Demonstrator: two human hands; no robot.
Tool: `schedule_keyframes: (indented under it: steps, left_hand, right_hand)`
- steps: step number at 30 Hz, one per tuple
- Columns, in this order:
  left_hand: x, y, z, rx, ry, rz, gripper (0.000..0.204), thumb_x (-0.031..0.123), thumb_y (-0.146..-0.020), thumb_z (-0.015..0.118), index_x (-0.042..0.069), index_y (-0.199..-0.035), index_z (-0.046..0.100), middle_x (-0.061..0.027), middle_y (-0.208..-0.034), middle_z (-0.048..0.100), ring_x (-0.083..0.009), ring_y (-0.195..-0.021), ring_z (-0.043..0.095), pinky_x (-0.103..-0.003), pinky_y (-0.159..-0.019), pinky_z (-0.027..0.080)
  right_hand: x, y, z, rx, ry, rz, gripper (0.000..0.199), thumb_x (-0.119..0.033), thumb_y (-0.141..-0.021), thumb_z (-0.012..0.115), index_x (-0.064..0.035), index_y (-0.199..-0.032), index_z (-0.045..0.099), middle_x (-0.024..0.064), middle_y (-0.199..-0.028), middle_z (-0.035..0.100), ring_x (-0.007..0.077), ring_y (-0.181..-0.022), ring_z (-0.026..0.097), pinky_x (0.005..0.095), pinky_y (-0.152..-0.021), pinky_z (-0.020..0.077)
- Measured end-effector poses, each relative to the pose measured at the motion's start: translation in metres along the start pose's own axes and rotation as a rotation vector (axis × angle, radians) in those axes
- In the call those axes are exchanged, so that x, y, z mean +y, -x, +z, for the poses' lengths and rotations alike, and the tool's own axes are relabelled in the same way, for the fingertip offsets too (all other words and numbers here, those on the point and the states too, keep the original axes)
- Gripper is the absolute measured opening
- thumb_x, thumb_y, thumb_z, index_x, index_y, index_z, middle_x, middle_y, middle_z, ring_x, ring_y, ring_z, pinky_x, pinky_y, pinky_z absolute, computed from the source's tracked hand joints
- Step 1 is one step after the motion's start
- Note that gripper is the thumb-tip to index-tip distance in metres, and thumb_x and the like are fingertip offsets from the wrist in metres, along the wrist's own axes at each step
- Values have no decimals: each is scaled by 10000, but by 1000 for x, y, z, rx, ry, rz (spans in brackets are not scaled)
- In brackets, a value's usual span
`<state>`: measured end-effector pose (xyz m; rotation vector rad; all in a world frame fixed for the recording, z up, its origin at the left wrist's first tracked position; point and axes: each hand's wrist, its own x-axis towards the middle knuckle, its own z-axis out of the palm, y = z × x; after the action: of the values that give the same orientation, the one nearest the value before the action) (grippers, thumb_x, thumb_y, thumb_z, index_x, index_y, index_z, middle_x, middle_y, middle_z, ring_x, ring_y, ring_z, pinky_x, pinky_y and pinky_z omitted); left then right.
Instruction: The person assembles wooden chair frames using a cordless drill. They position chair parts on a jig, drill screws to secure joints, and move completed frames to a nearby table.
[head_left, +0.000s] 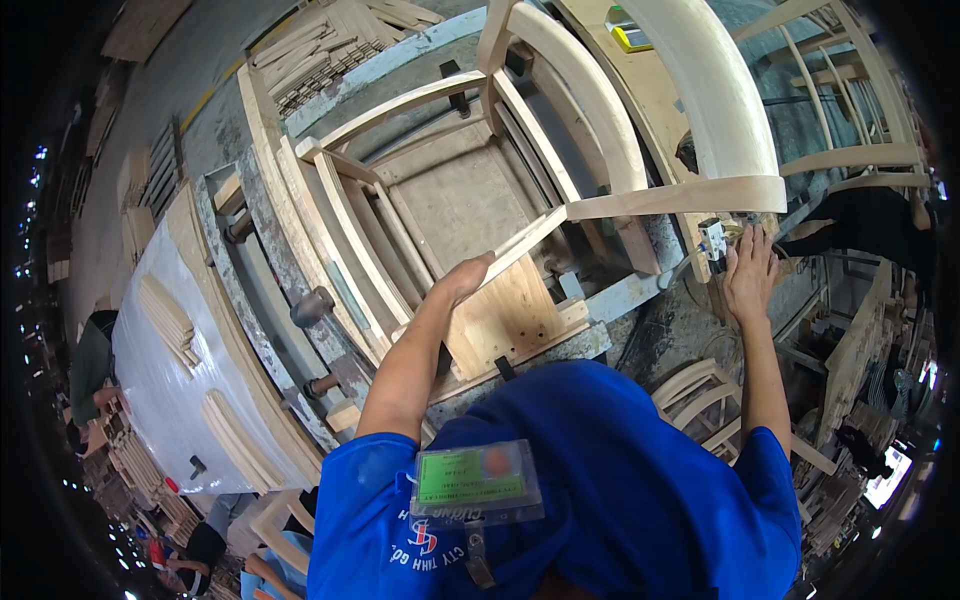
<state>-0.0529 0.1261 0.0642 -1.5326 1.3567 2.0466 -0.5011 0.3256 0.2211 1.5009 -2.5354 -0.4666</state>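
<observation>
A pale wooden chair frame [345, 213] lies tilted in a metal clamping bench, with its curved back rail [725, 90] reaching to the upper right. My left hand [465, 278] is closed round the near rail of the frame, fingers curled over its edge. Below that rail a plywood board [508, 310] lies on the bench. My right hand [750, 275] is stretched out at the right side, fingers extended, beside a small white valve-like control [712, 240] on the bench edge. Whether the fingertips press the control is hard to see.
Metal clamp bars [312, 305] run along the bench's left. Farther left, a plastic-covered table [195, 370] bears curved wooden strips. Other chair frames [705, 400] stand at lower right. A person in dark clothes [865, 225] is at the right. Wood pieces are stacked at the back.
</observation>
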Motion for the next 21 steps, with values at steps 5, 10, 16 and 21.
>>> schedule_keyframes:
  steps: [5,10,16,21]
  left_hand:
    - [-5,-10,-1,-34,10,-7,667,455,-1108,315,-52,-1520,449,-271,-1557,456,-356,-1454,446,-393,-1208,324]
    - [-4,-9,1,-18,-17,-62,655,438,-1108,306,-60,-1501,469,-278,-1534,479,-355,-1430,473,-401,-1194,342]
    - [-2,-7,-1,-21,1,-86,675,441,-1099,304,-83,-1494,460,-297,-1560,431,-373,-1457,425,-422,-1206,308]
    - [3,0,-2,10,-59,-76,697,459,-1073,331,-85,-1487,469,-304,-1590,396,-406,-1501,363,-444,-1229,268]
  right_hand:
    - [-2,1,4,9,-59,49,592,-382,-1094,394,-69,-1594,351,206,-1638,342,435,-1541,245,618,-1207,247]
    - [-5,2,5,9,-125,65,589,-381,-1095,394,-69,-1594,352,214,-1631,351,448,-1537,247,621,-1197,264]
    - [-6,2,7,10,-167,79,591,-388,-1096,397,-72,-1594,350,216,-1630,350,455,-1533,250,617,-1182,277]
    - [-7,2,4,-49,-196,101,596,-388,-1094,404,-77,-1598,344,212,-1638,339,456,-1536,243,615,-1183,270]
